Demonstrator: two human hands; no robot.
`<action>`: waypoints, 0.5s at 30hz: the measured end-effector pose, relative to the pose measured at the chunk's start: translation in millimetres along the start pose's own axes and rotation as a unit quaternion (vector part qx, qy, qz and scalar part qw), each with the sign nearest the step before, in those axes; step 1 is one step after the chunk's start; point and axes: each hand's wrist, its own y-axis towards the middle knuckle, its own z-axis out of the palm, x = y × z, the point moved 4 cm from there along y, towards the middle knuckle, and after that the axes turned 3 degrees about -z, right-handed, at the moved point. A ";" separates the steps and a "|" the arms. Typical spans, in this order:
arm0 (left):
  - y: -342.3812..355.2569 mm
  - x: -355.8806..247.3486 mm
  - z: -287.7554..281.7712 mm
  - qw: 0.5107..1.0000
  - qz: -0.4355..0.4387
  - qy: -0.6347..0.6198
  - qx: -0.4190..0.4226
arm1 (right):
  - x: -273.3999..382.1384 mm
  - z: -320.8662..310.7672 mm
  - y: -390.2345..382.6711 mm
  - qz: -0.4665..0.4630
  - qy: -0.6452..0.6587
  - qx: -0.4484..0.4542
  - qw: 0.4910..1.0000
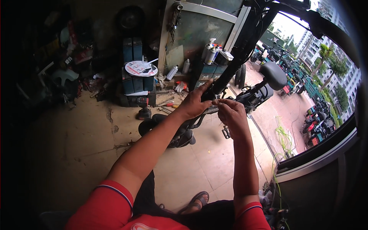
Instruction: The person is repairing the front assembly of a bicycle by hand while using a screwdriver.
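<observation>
A black electric bike stands in front of me, its slanted upright tube (232, 71) rising toward the top right. My left hand (194, 102) is closed round the lower end of this tube, fingers on its far side. Close beside it, my right hand (232, 114) is pinched at the tube's base, thumb and fingertips together. A small pale bit shows at those fingertips, too small to name. Beyond the hands are the bike's black saddle (273, 75) and, lower down, a pedal (226, 132). The bike's front wheel area is partly hidden behind my left forearm.
A cordless drill (143, 110) stands on the tiled floor, left of the bike. Blue-grey battery blocks (132, 85) carry a round white printed disc (141, 69). Spray cans (210, 54) stand on more blocks. A yellow-green cable (284, 140) trails across the doorway; parked scooters line the outside.
</observation>
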 end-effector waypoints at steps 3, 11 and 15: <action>-1.0 -7.4 -2.8 0.998 0.051 -0.003 -0.031 | -2.5 13.8 1.0 -0.046 -0.035 -0.003 0.998; -5.8 -4.2 -1.4 0.995 0.076 -0.026 -0.050 | 9.8 48.1 0.5 -0.173 -0.270 -0.067 0.945; -4.8 -0.1 -8.4 0.996 0.075 0.024 -0.047 | 4.3 44.1 -16.9 -0.118 -0.335 0.032 0.934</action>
